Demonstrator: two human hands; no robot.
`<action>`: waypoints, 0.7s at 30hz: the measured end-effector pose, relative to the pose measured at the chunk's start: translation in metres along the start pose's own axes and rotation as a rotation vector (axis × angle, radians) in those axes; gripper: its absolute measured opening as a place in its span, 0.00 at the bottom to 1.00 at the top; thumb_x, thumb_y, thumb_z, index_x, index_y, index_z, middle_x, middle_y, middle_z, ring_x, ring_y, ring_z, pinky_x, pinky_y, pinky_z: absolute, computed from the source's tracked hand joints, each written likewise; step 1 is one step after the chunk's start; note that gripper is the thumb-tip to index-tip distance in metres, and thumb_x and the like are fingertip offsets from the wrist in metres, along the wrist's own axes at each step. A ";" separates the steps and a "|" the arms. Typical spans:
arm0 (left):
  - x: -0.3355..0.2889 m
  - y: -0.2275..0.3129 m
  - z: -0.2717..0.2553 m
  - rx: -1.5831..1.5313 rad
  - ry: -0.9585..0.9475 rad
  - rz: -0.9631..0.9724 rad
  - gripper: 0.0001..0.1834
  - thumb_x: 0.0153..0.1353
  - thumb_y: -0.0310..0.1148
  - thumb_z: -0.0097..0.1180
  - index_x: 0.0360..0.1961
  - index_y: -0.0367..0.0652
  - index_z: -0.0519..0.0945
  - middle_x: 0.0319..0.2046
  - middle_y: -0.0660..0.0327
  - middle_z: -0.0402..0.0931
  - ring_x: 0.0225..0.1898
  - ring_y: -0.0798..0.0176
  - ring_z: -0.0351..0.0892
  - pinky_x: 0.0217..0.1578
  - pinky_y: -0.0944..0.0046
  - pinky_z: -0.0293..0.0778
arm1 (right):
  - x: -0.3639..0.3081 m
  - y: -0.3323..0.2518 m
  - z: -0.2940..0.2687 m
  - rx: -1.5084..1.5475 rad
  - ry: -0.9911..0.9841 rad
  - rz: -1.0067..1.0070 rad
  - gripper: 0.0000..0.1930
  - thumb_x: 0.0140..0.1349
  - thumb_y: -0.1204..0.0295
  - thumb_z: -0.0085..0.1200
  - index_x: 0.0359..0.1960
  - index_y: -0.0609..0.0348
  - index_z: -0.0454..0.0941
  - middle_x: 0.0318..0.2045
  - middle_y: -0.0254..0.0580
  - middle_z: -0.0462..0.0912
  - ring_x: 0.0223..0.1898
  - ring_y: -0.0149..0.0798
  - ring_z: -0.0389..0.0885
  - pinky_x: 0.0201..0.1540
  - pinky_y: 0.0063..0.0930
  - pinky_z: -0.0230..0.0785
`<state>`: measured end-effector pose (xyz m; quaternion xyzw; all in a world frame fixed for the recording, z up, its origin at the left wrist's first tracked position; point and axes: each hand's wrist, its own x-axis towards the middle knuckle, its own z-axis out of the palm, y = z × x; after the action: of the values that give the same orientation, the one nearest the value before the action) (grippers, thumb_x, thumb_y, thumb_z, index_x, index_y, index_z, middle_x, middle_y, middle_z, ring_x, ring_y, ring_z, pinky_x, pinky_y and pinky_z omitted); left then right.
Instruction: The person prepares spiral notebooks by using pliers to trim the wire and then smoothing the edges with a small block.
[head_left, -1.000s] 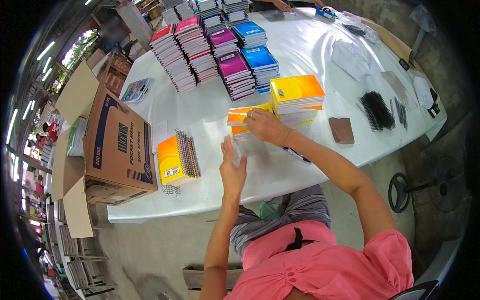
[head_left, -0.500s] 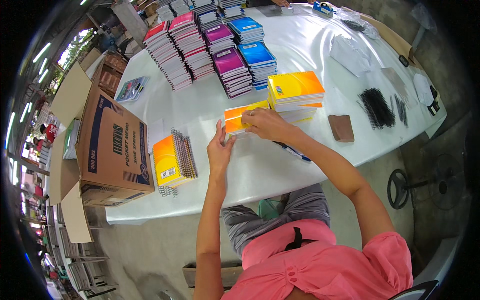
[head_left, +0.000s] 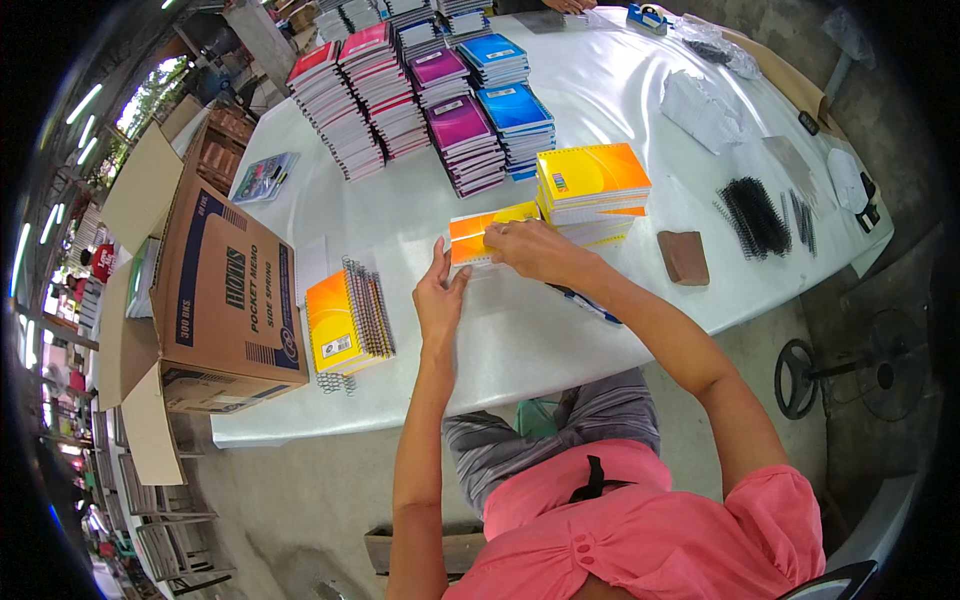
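Observation:
A small stack of yellow-and-orange memo notebooks (head_left: 488, 221) lies before me on the table, a pale line crossing its top cover. My left hand (head_left: 438, 292) grips its near-left corner, the thumb at the front and the fingers along the left side. Over the stack's right part, my right hand (head_left: 535, 250) is closed in a pinch against the cover; whatever is between its fingertips is hidden. Just behind and to the right rises a taller pile of yellow-and-orange notebooks (head_left: 592, 172), with a loose spiral edge along the top.
An open cardboard box (head_left: 235, 290) stands at the left, beside yellow notebooks with spiral bindings (head_left: 335, 318). Pink, purple and blue notebook piles (head_left: 460, 122) fill the back. To the right lie a brown block (head_left: 682, 258) and black spiral coils (head_left: 752, 217). Pens (head_left: 590, 305) lie near my right forearm.
Both hands stay almost in place on the notebook stack. At the far edge of the table, another person's hand has shifted slightly.

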<state>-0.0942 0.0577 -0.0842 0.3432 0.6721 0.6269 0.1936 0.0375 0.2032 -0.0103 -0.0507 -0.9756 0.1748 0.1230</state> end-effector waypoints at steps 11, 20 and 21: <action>-0.001 0.004 0.004 0.011 0.020 0.003 0.37 0.60 0.21 0.61 0.70 0.39 0.61 0.60 0.50 0.73 0.59 0.67 0.72 0.58 0.70 0.66 | 0.000 0.001 -0.002 0.002 -0.010 -0.002 0.09 0.61 0.79 0.50 0.43 0.67 0.75 0.42 0.58 0.81 0.44 0.57 0.81 0.47 0.46 0.73; -0.001 0.004 0.005 0.011 0.029 -0.006 0.37 0.59 0.23 0.63 0.69 0.39 0.62 0.60 0.50 0.73 0.59 0.66 0.71 0.59 0.70 0.65 | -0.002 0.002 -0.002 0.024 0.026 -0.018 0.12 0.61 0.79 0.50 0.46 0.67 0.75 0.42 0.59 0.81 0.43 0.57 0.82 0.47 0.46 0.73; -0.001 0.003 0.005 -0.008 0.040 0.008 0.38 0.59 0.23 0.64 0.69 0.39 0.62 0.60 0.50 0.73 0.60 0.65 0.71 0.58 0.70 0.65 | -0.002 0.002 -0.002 0.029 0.031 -0.008 0.12 0.60 0.80 0.50 0.46 0.67 0.75 0.42 0.59 0.81 0.43 0.58 0.81 0.47 0.47 0.73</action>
<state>-0.0892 0.0606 -0.0818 0.3323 0.6721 0.6371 0.1789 0.0398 0.2053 -0.0092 -0.0475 -0.9711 0.1876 0.1395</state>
